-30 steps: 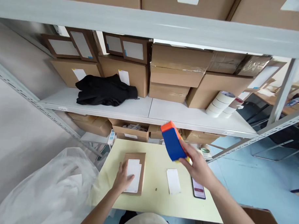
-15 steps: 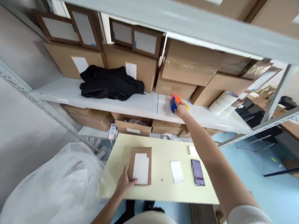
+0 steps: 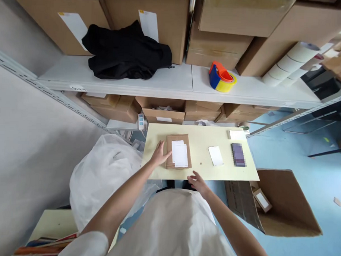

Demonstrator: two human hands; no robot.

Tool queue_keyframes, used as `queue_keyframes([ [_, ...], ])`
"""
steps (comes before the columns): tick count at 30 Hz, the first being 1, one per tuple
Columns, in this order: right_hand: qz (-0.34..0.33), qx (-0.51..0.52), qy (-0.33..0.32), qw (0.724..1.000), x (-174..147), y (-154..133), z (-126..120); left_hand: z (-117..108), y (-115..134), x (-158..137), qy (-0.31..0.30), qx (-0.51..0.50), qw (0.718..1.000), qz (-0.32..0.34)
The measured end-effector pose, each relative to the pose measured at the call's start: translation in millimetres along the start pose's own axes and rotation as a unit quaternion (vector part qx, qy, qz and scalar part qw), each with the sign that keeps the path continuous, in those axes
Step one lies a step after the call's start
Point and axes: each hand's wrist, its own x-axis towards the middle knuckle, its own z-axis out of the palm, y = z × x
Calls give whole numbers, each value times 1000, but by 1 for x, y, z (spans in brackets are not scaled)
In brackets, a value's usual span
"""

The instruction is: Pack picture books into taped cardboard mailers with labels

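Note:
A small flat cardboard box (image 3: pixel 170 146) lies on the pale yellow table (image 3: pixel 156 133), with two overlapping white labels (image 3: pixel 181 156) on top. My left hand (image 3: pixel 159 154) is at the box's left side, thumb and fingers apart, the thumb reaching over its edge. Close to the box's lower right corner, my right hand (image 3: pixel 197 182) hovers by the table's front edge, empty with fingers loosely spread. On the shelf above stands an orange and blue tape dispenser (image 3: pixel 214 78) with a yellow roll. Right of the box are a stack of white labels (image 3: pixel 215 156) and a phone (image 3: pixel 237 154).
A black garment (image 3: pixel 128 53) and white rolls (image 3: pixel 291 63) lie on the shelf (image 3: pixel 172 81) before large cartons. A white plastic bag (image 3: pixel 104 170) bulges left of the table. An open carton (image 3: pixel 288 206) stands on the floor at the right, with a small box inside.
My right hand has left the tape dispenser on the shelf and come down to the table's front edge. The view has tilted downward. My left hand stays beside the box.

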Motion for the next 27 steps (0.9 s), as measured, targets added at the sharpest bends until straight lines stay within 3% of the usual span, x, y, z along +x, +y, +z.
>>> queue_keyframes([
  [3, 35, 109, -101, 988, -3, 8, 28, -15, 10, 46, -47, 32, 996, 74],
  [7, -8, 167, -96, 981, 3, -11, 37, -20, 17, 76, -103, 68, 991, 59],
  [10, -76, 176, -60, 980, 15, -8, 28, -19, 9, 64, -107, 67, 991, 41],
  [15, -139, 18, 39, 989, 33, 5, 3, -9, -13, 19, -114, 32, 992, 34],
  [19, -214, 1, 67, 975, 35, -18, -20, -6, -17, 6, -87, -59, 993, 44],
  [22, -268, 4, 69, 961, 34, -44, -39, -10, -7, 7, -28, -100, 993, 56],
  [27, -202, -119, 160, 959, 31, -75, -58, -10, 23, 3, 6, -114, 993, 36],
])
